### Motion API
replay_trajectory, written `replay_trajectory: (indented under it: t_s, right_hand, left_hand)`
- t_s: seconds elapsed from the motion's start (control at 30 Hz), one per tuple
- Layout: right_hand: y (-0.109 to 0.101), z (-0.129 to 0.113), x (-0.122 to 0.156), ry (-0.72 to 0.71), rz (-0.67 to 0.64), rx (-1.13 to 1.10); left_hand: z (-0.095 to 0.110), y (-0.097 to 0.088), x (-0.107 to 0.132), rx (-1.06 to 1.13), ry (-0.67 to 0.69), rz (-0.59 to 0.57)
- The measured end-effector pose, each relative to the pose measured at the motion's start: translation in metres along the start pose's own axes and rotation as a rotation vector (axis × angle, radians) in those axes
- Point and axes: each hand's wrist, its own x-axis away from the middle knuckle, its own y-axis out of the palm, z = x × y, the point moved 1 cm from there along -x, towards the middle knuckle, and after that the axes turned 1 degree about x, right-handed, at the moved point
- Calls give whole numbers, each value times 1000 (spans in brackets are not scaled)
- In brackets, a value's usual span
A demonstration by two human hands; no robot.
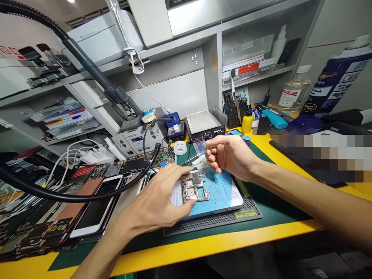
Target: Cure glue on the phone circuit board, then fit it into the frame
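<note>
Lettering [246, 214] in yellow is marking the near right corner of the mat [200, 228], by the tabletop's [203, 248] front edge; it and the print on the blue box [228, 192] are proving too small to read. The left hand [158, 193] is gripping the board [199, 180], lying toward the box's left edge, between thumb and fingers. The right hand [232, 155] is hovering half open, fingers curling loosely, over the box's far edge.

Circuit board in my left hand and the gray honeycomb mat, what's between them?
The blue printed block: in the head view, the mat shows beneath it and the circuit board is over its top face.
</note>
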Motion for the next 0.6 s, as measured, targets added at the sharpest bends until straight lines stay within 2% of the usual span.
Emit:
replay_trajectory:
  t_s: [0.13, 0.2, 0.3, 0.4, 0.5, 0.6]
  right_hand:
    - [-4, 0, -3, -65, 98, -48]
    - [-4, -3, -3, -72, 101, -88]
    - [2, -6, 2, 30, -33, -154]
    - [9, -4, 6, 156, -202, -205]
    - [11, 3, 6, 239, -350, -283]
    - [7, 9, 2, 273, -455, -326]
  left_hand:
    - [-2, -5, -8, -82, 83, 199]
    - [-3, -7, -15, -133, 117, 317]
    - [-2, -4, -24, -204, 143, 489]
    - [3, 8, -30, -254, 155, 622]
    - [11, 22, -31, -268, 161, 691]
    - [17, 26, -29, -242, 180, 699]
